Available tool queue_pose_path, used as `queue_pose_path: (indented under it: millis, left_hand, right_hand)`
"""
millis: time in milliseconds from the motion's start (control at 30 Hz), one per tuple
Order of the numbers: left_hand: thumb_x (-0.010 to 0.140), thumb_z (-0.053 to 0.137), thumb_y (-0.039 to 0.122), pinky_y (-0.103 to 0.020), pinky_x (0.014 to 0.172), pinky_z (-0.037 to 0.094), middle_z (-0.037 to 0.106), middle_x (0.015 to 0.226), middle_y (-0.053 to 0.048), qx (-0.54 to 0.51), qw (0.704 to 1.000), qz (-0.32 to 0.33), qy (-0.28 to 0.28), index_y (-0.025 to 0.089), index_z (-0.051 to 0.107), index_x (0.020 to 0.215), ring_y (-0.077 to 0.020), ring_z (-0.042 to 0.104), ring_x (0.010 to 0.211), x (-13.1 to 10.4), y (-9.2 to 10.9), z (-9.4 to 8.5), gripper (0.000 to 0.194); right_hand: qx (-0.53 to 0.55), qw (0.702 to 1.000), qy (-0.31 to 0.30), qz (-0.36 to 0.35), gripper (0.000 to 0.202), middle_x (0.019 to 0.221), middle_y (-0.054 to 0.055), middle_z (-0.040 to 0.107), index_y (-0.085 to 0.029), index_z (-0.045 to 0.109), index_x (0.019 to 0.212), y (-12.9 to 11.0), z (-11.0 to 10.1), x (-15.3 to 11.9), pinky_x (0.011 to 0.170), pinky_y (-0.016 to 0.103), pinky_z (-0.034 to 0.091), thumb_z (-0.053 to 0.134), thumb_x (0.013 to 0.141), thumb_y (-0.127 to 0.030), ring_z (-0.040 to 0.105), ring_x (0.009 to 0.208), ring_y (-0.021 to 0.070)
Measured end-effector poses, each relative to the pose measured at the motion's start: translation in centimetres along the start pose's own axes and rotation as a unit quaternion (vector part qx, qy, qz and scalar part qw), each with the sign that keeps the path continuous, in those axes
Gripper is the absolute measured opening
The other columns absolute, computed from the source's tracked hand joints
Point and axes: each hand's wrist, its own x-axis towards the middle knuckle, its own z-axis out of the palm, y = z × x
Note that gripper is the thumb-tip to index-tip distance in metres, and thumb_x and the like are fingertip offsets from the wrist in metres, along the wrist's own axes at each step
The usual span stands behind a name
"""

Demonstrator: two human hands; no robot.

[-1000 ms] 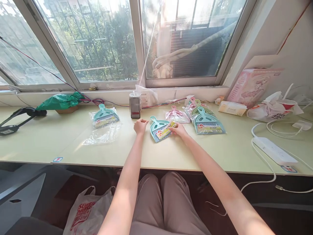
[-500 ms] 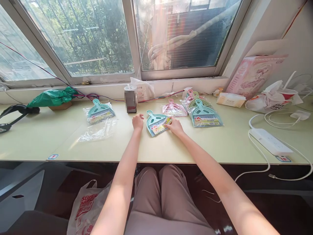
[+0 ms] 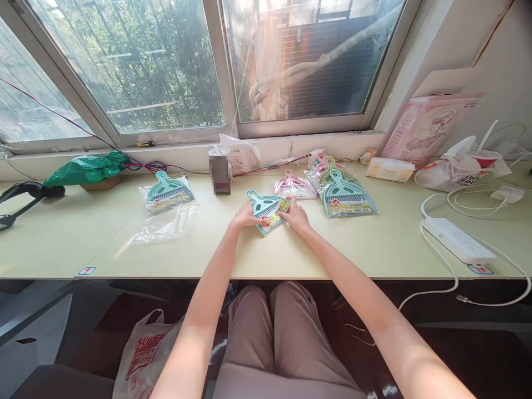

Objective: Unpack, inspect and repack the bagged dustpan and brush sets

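A light-blue dustpan and brush set (image 3: 266, 206) with a printed label card is held between both hands just over the table. My left hand (image 3: 246, 216) grips its left edge, thumb on the label. On the other side, my right hand (image 3: 296, 214) pinches the card's right corner. To the right lie more sets in clear bags: a blue one (image 3: 349, 195) in front of a green one, and a pink one (image 3: 294, 184). Another bagged blue set (image 3: 168, 192) rests on the left, with an empty clear plastic bag (image 3: 166, 224) before it.
A cup (image 3: 219, 170) stands near the windowsill. A white power strip (image 3: 457, 241) with cables, a tissue pack (image 3: 390, 169) and a pink box (image 3: 432, 127) are on the right. At far left sit a green plastic bag (image 3: 89, 168) and black headphones (image 3: 31, 194).
My left hand has moved right and taken hold of the set's left edge. My right hand keeps its grip on the right corner. The view has shifted slightly.
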Motion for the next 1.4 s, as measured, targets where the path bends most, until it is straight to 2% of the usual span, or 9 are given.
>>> queue_pose_path:
  millis: [100,267,367,467,633,833,1000,1133,1400]
  left_hand:
    - [0.030,0.099,0.034,-0.045,0.102,0.042,0.062,0.116,-0.014,-0.066,0.997,-0.038,-0.025,0.019,0.056,0.105,-0.0422,0.052,0.126,0.0,0.3,0.5,0.087]
    - [0.043,0.096,0.021,-0.047,0.099,0.048,0.064,0.110,-0.009,-0.269,0.962,-0.031,-0.021,0.020,0.044,0.128,-0.0325,0.063,0.112,-0.2,1.3,1.2,0.100]
    - [0.047,0.094,0.018,-0.047,0.098,0.050,0.066,0.112,-0.010,-0.360,0.933,-0.015,0.019,0.019,0.046,0.130,-0.0305,0.065,0.109,0.0,1.7,1.6,0.096]
    - [0.048,0.094,0.027,-0.048,0.100,0.049,0.069,0.112,-0.014,-0.412,0.910,0.019,0.036,0.015,0.060,0.113,-0.0334,0.065,0.112,0.2,1.9,1.9,0.074]
    - [0.049,0.095,0.032,-0.051,0.102,0.049,0.073,0.114,-0.015,-0.445,0.892,0.075,0.010,0.015,0.067,0.113,-0.0357,0.066,0.115,0.0,2.3,1.9,0.072]
    - [0.054,0.094,0.034,-0.051,0.101,0.051,0.074,0.118,-0.015,-0.442,0.888,0.129,-0.006,0.018,0.063,0.130,-0.0359,0.066,0.117,-0.4,2.9,1.8,0.083]
    - [0.052,0.095,0.033,-0.049,0.101,0.052,0.073,0.121,-0.015,-0.428,0.893,0.143,-0.005,0.019,0.060,0.133,-0.0365,0.064,0.119,-0.5,3.2,1.6,0.089]
    - [0.051,0.094,0.032,-0.048,0.101,0.051,0.072,0.121,-0.014,-0.412,0.900,0.138,-0.007,0.018,0.060,0.131,-0.0348,0.064,0.118,-0.6,3.2,1.7,0.088]
    - [0.051,0.094,0.033,-0.048,0.103,0.050,0.071,0.123,-0.013,-0.413,0.903,0.119,0.014,0.020,0.058,0.132,-0.0329,0.064,0.118,-0.5,3.0,1.5,0.090]
  right_hand:
    - [0.033,0.999,0.016,0.006,0.056,0.090,0.005,0.071,-0.022,0.046,0.134,0.4,0.2,0.3,0.077,0.033,0.049,0.071,0.084,-0.031,0.068,0.090,0.0269]
    - [0.169,0.984,0.044,0.017,0.062,0.081,0.000,0.065,-0.022,0.043,0.133,1.1,0.5,0.9,0.082,0.037,0.052,0.073,0.080,-0.029,0.067,0.083,0.0246]
    - [0.269,0.954,0.128,0.036,0.074,0.095,0.003,0.064,-0.022,0.039,0.135,1.5,0.7,1.3,0.091,0.039,0.053,0.078,0.072,-0.029,0.066,0.090,0.0230]
    - [0.390,0.901,0.177,0.073,0.080,0.120,0.009,0.059,-0.026,0.039,0.133,1.5,1.0,1.7,0.094,0.039,0.055,0.082,0.066,-0.033,0.064,0.102,0.0224]
    - [0.591,0.806,-0.015,0.036,0.055,0.116,0.006,0.068,-0.028,0.052,0.108,0.9,1.3,1.6,0.094,0.043,0.058,0.084,0.065,-0.040,0.067,0.108,0.0237]
    - [0.648,0.759,-0.059,0.024,0.054,0.100,0.001,0.074,-0.026,0.056,0.101,0.3,0.5,1.2,0.097,0.045,0.058,0.087,0.057,-0.022,0.072,0.099,0.0233]
    - [0.654,0.752,-0.071,0.044,0.039,0.107,0.001,0.075,-0.026,0.057,0.102,0.0,0.1,1.2,0.093,0.044,0.061,0.081,0.072,-0.032,0.075,0.089,0.0206]
    - [0.653,0.751,-0.042,0.088,0.032,0.097,0.001,0.076,-0.024,0.059,0.097,0.1,0.4,1.4,0.092,0.042,0.062,0.079,0.073,-0.022,0.075,0.086,0.0200]
    - [0.659,0.747,-0.084,0.023,0.033,0.108,0.006,0.077,-0.022,0.066,0.099,-0.2,0.3,1.1,0.105,0.041,0.056,0.083,0.072,-0.031,0.072,0.107,0.0239]
